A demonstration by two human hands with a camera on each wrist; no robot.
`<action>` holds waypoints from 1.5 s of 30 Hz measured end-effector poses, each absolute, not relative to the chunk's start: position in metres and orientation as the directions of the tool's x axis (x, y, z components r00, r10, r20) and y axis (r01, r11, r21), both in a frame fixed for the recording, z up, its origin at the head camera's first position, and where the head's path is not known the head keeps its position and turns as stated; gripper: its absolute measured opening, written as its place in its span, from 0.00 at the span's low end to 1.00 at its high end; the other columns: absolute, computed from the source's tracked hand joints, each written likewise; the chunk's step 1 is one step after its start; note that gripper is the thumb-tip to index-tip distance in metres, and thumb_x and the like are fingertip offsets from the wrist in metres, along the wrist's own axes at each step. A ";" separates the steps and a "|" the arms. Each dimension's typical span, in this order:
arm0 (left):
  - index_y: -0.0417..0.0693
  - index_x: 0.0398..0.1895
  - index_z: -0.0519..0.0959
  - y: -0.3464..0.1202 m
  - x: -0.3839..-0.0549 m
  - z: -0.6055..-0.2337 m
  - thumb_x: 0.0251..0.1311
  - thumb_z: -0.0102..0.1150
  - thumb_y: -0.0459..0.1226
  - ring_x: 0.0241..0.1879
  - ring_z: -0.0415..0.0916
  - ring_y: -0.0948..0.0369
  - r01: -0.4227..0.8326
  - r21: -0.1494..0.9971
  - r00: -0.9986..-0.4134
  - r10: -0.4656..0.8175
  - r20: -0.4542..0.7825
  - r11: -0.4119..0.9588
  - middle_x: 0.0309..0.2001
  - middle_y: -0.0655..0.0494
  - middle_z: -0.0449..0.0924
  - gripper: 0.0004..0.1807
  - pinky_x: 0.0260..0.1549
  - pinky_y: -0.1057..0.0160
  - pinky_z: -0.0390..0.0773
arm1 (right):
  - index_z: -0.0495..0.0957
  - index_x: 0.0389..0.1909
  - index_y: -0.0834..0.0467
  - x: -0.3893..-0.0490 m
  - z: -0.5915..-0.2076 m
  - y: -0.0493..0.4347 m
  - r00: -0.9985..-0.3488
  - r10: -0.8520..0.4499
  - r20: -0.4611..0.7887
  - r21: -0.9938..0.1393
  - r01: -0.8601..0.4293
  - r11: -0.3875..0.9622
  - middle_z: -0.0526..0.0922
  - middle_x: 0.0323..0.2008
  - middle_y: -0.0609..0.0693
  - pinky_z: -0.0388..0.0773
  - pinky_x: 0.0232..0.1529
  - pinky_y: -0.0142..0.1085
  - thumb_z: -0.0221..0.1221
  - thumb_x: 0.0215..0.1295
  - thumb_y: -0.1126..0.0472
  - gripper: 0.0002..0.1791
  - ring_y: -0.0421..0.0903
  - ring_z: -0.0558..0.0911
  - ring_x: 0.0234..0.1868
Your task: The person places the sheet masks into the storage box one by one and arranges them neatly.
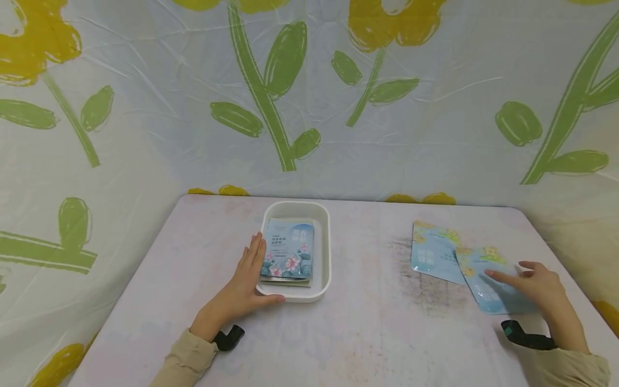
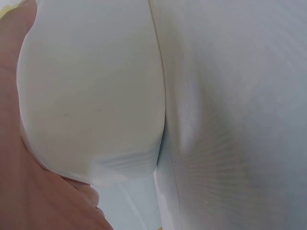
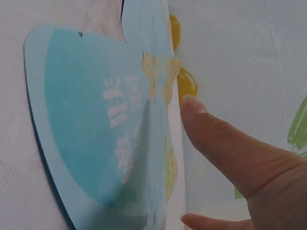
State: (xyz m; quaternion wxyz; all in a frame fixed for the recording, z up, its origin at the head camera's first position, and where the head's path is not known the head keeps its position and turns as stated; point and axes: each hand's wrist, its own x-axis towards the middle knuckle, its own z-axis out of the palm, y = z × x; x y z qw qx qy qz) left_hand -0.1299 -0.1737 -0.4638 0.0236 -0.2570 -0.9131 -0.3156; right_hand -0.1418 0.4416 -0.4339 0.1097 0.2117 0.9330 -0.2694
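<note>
A white plastic tray point(image 1: 325, 252) stands left of centre on the table. In it lies a small stack of flat printed packets; the top packet point(image 1: 289, 250) is blue with pink lotus flowers. My left hand point(image 1: 244, 285) rests against the tray's left and near sides, fingers straight and thumb spread; the left wrist view shows the tray's outer wall point(image 2: 96, 96) beside the palm. On the right, two light blue packets with yellow flowers overlap: a farther packet point(image 1: 432, 250) and a nearer packet point(image 1: 495, 287). Over the nearer one, my right hand point(image 1: 539, 285) has thumb and fingers apart, holding nothing.
The pale table point(image 1: 367, 333) has dark smudges between the tray and the right packets. A flower-printed cloth point(image 1: 435, 150) hangs behind the table and along both sides. Each wrist wears a black band-like device point(image 1: 524, 336).
</note>
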 end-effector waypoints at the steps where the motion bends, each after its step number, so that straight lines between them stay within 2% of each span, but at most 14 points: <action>1: 0.41 0.79 0.31 -0.174 -0.130 -0.464 0.49 0.67 0.66 0.78 0.22 0.52 0.482 0.564 -0.868 0.456 0.199 0.671 0.79 0.47 0.22 0.72 0.75 0.54 0.29 | 0.46 0.68 0.80 -0.142 -0.434 0.441 -0.890 0.332 -0.312 -0.456 0.446 0.770 0.54 0.61 0.85 0.59 0.57 0.70 0.62 0.59 0.33 0.62 0.79 0.55 0.61; 8: 0.42 0.79 0.30 -0.174 -0.130 -0.464 0.49 0.68 0.65 0.77 0.21 0.53 0.466 0.562 -0.874 0.452 0.177 0.683 0.79 0.49 0.21 0.72 0.74 0.51 0.30 | 0.46 0.67 0.78 -0.143 -0.439 0.432 -0.901 0.331 -0.280 -0.423 0.425 0.800 0.57 0.56 0.82 0.60 0.49 0.69 0.72 0.49 0.38 0.64 0.80 0.54 0.55; 15: 0.40 0.79 0.31 -0.174 -0.130 -0.464 0.49 0.67 0.66 0.78 0.22 0.53 0.477 0.555 -0.871 0.453 0.192 0.682 0.79 0.47 0.22 0.72 0.75 0.52 0.30 | 0.49 0.65 0.79 -0.144 -0.442 0.432 -0.908 0.309 -0.283 -0.419 0.407 0.811 0.56 0.56 0.83 0.61 0.50 0.70 0.71 0.50 0.37 0.63 0.79 0.56 0.55; 21: 0.40 0.79 0.31 -0.174 -0.130 -0.463 0.50 0.67 0.66 0.78 0.23 0.52 0.484 0.550 -0.868 0.455 0.201 0.681 0.79 0.47 0.23 0.71 0.75 0.52 0.30 | 0.45 0.69 0.77 -0.146 -0.449 0.434 -0.911 0.310 -0.270 -0.470 0.406 0.784 0.55 0.59 0.84 0.62 0.53 0.69 0.72 0.50 0.38 0.66 0.79 0.56 0.58; 26: 0.40 0.79 0.31 -0.173 -0.131 -0.462 0.49 0.67 0.66 0.78 0.23 0.52 0.482 0.550 -0.868 0.454 0.199 0.681 0.79 0.46 0.24 0.71 0.75 0.51 0.31 | 0.41 0.74 0.72 -0.145 -0.451 0.437 -0.933 0.279 -0.227 -0.505 0.358 0.785 0.54 0.60 0.86 0.65 0.50 0.68 0.71 0.53 0.39 0.66 0.80 0.59 0.58; 30: 0.40 0.79 0.31 -0.173 -0.131 -0.463 0.49 0.67 0.66 0.78 0.23 0.52 0.482 0.550 -0.869 0.451 0.202 0.682 0.79 0.45 0.25 0.72 0.75 0.51 0.31 | 0.43 0.76 0.67 -0.144 -0.452 0.441 -0.953 0.245 -0.181 -0.527 0.304 0.794 0.55 0.60 0.86 0.66 0.47 0.69 0.70 0.56 0.40 0.62 0.81 0.61 0.57; 34: 0.41 0.79 0.31 -0.174 -0.131 -0.463 0.49 0.67 0.67 0.78 0.23 0.53 0.480 0.550 -0.871 0.449 0.201 0.684 0.80 0.46 0.25 0.72 0.75 0.53 0.30 | 0.55 0.75 0.61 -0.142 -0.459 0.448 -0.947 0.238 -0.214 -0.642 0.320 0.696 0.45 0.69 0.82 0.52 0.59 0.74 0.67 0.59 0.39 0.52 0.81 0.49 0.67; 37: 0.42 0.79 0.31 -0.174 -0.131 -0.464 0.48 0.66 0.67 0.78 0.23 0.54 0.477 0.558 -0.872 0.448 0.200 0.679 0.80 0.47 0.25 0.72 0.75 0.54 0.30 | 0.63 0.74 0.55 -0.139 -0.467 0.457 -0.930 0.256 -0.262 -0.715 0.366 0.596 0.39 0.74 0.74 0.40 0.65 0.74 0.64 0.61 0.37 0.46 0.76 0.39 0.72; 39: 0.42 0.79 0.31 -0.174 -0.131 -0.464 0.48 0.66 0.68 0.78 0.23 0.54 0.479 0.559 -0.870 0.450 0.201 0.677 0.80 0.47 0.24 0.72 0.75 0.54 0.29 | 0.65 0.74 0.51 -0.137 -0.471 0.463 -0.921 0.276 -0.276 -0.734 0.387 0.557 0.39 0.75 0.72 0.37 0.66 0.73 0.63 0.61 0.35 0.43 0.75 0.37 0.73; 45: 0.39 0.79 0.32 -0.174 -0.132 -0.465 0.49 0.67 0.67 0.78 0.24 0.51 0.496 0.551 -0.863 0.454 0.222 0.672 0.79 0.44 0.26 0.71 0.75 0.55 0.29 | 0.63 0.75 0.51 -0.136 -0.477 0.468 -0.914 0.299 -0.274 -0.781 0.393 0.485 0.35 0.76 0.68 0.32 0.67 0.71 0.61 0.64 0.36 0.43 0.71 0.32 0.74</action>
